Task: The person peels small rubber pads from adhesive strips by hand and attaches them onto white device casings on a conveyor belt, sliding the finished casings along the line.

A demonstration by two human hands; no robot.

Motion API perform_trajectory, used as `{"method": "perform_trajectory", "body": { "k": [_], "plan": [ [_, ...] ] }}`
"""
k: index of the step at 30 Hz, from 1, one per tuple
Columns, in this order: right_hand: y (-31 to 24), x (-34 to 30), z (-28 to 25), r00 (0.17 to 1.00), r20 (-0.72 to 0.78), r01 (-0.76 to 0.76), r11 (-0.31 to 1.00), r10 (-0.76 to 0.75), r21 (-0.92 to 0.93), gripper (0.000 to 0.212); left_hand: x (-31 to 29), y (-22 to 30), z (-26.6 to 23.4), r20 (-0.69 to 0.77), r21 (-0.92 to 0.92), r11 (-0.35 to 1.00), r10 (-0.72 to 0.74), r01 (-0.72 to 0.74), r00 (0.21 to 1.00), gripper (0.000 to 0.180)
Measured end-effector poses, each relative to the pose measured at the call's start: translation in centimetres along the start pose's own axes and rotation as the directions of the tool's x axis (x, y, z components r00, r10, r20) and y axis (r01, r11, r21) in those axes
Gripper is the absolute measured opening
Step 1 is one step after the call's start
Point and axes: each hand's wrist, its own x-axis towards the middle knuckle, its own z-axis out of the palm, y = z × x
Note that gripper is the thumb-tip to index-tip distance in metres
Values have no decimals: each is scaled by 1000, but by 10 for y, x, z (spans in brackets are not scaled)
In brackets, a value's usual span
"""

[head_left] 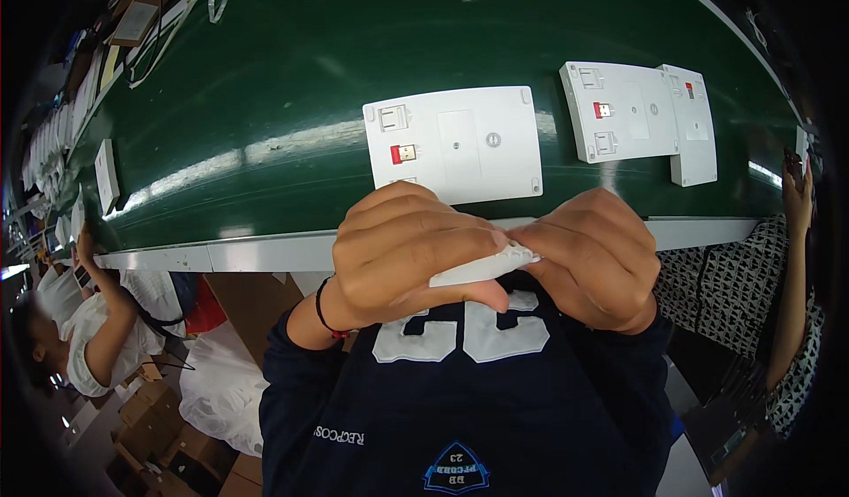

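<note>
Hands meet close to the chest, just below the pale edge of a green conveyor belt [265,81]. The left hand [407,254] is curled shut around a thin white plastic piece [473,270], thumb underneath and fingers folded over the top. The right hand [597,258] is also closed, pinching the same piece at its ribbed right end, so the piece runs between both hands at a slight upward tilt to the right. A dark band [324,313] circles the left wrist, and both forearms wear a navy sleeve with large white numerals on the chest behind. Just beyond the left hand's knuckles, on the belt, lies a white rectangular tray [469,143] holding a small red and gold connector [403,153]; its near edge is partly hidden by the fingers. Farther right on the belt sit two more white trays [637,112], one overlapping the other. Another white tray [106,174] lies far to the left. Seated people flank the belt: one in white at the left [97,329], one in a patterned top at the right [791,320].
</note>
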Motion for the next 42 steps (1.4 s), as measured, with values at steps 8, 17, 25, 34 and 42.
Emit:
{"method": "perform_trajectory", "body": {
  "k": [8,17,25,34,42],
  "plan": [
    [2,-9,-15,995,95,-45,999,44,11,16,-12,-4,20,-53,-223,971,-103,89,993,30],
    [-2,1,-26,991,99,-109,976,91,190,13,-8,8,32,28,-113,983,-139,142,990,24],
    [4,-8,-24,989,139,-85,980,60,182,9,-21,0,54,-48,-182,978,-109,99,993,25],
    [19,2,-33,953,296,-227,806,67,547,11,-46,6,57,130,-328,844,-405,424,905,28],
    [57,9,-7,854,411,-350,937,318,1,11,-62,-1,65,62,-486,826,-295,287,953,32]
  ]
}}
